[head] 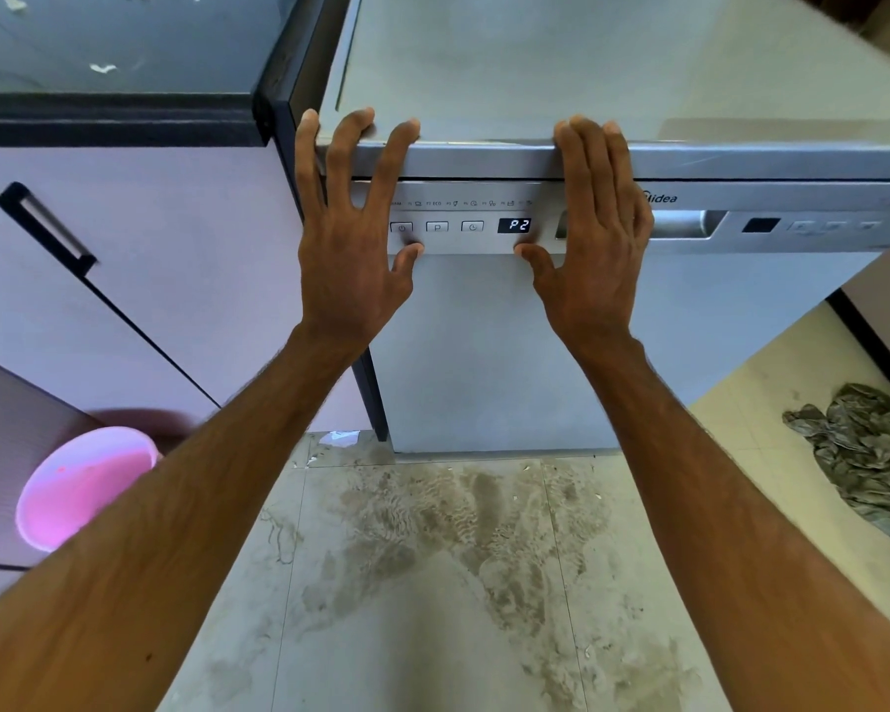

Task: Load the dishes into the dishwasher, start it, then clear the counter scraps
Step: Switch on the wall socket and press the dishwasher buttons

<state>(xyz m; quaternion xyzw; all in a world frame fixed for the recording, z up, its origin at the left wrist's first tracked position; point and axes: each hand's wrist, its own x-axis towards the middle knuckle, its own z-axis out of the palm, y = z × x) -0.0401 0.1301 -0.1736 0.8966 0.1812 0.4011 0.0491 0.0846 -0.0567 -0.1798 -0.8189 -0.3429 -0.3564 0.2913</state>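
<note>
A silver dishwasher (484, 352) stands with its door closed. Its control panel (453, 227) has three buttons, and the display (514, 225) reads P2. My left hand (353, 233) lies flat against the panel's left end, fingers spread over the top edge, thumb beside the power button (401, 228). My right hand (594, 233) is flat over the door handle recess (684, 224), fingers reaching the top edge, thumb under the display. Neither hand holds anything. White scraps (101, 68) lie on the dark counter (124, 43) at upper left.
Pale cabinet doors with a black handle (47, 228) stand left of the dishwasher. A pink bowl (86, 485) sits low on the left. A crumpled grey cloth (864, 454) lies on the floor at right. The floor tiles in front carry dried dirt stains (458, 521).
</note>
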